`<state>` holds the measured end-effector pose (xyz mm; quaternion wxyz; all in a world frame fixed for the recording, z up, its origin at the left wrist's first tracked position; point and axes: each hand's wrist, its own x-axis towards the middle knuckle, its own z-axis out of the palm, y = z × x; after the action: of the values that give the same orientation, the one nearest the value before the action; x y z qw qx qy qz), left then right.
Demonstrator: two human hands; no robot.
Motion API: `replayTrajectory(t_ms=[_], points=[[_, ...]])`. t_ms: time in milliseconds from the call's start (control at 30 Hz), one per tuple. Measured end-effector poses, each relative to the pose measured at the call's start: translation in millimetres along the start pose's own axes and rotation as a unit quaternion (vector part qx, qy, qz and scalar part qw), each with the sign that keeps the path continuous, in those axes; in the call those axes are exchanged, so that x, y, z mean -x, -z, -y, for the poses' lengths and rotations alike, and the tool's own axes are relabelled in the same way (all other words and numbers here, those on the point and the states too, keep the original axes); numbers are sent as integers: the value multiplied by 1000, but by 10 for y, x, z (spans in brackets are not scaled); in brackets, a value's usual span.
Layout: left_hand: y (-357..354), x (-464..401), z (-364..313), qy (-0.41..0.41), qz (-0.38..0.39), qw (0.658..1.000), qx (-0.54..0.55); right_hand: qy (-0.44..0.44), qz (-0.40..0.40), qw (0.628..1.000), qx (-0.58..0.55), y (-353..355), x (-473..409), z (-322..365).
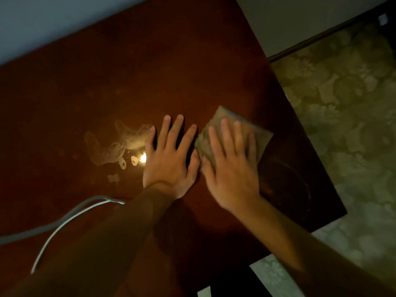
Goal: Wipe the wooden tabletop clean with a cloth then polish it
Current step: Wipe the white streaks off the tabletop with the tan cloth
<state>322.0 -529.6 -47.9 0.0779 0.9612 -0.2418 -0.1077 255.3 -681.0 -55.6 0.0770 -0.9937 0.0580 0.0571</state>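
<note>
The dark reddish wooden tabletop [128, 78] fills most of the view. A folded greenish-brown cloth [260, 136] lies on it near the right edge. My right hand [231, 166] presses flat on the cloth with fingers spread, slightly blurred. My left hand [171, 155] rests flat on the bare wood just left of the cloth, fingers apart, holding nothing. A pale wet or smeared patch [113, 146] with a bright light glare [143, 157] marks the surface left of my left hand.
A grey cable [64, 221] loops across the table's near left part. A faint ring mark [287, 185] shows on the wood below the cloth. Patterned floor [342, 116] lies beyond the table's right edge, and a pale wall [42, 22] behind it.
</note>
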Motion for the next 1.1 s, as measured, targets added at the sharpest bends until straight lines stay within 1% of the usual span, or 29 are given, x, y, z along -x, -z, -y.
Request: replayTrajectory(t_ms=[67, 167, 200, 267, 333, 400, 467, 533, 633, 700, 767, 800, 867, 967, 1033, 1100], points=[[14, -4, -18, 4, 11, 1000, 3, 32, 7, 999, -4, -23, 168, 90], [24, 6, -18, 9, 12, 1000, 10, 58, 14, 998, -5, 28, 58, -188], [25, 7, -16, 11, 10, 1000, 15, 49, 15, 999, -6, 53, -40, -344], [18, 5, -21, 14, 7, 1000, 18, 2, 16, 1000, -14, 124, -298, -658], [11, 6, -24, 14, 5, 1000, 19, -42, 12, 999, -9, 176, -503, -812], [12, 10, -26, 10, -1, 1000, 21, -73, -1, 997, -9, 177, -547, -756], [13, 13, -32, 12, -6, 1000, 22, -90, -12, 996, -12, 135, -394, -550], [15, 15, -41, 12, -9, 1000, 23, -71, -11, 997, -7, 40, -42, -225], [18, 15, -46, 9, -20, 1000, 19, -13, 6, 999, -30, -91, 501, 215], [21, 20, -48, 8, -26, 999, 19, 17, 20, 999, -41, -107, 620, 259], [24, 22, -54, 9, -29, 999, 22, 24, 17, 999, -33, -63, 465, 44], [24, 22, -56, 11, -28, 999, 26, 6, 11, 1000, -22, -23, 319, -119], [19, 22, -58, 16, -23, 999, 33, -61, 2, 998, -15, 67, -45, -505], [12, 25, -50, 16, -24, 999, 27, -132, 1, 990, -42, 179, -427, -845], [4, 23, -40, 17, -25, 999, 28, -159, -13, 986, -40, 172, -453, -725], [-2, 29, -39, 17, -28, 999, 29, -158, -14, 987, -33, 112, -275, -409]])
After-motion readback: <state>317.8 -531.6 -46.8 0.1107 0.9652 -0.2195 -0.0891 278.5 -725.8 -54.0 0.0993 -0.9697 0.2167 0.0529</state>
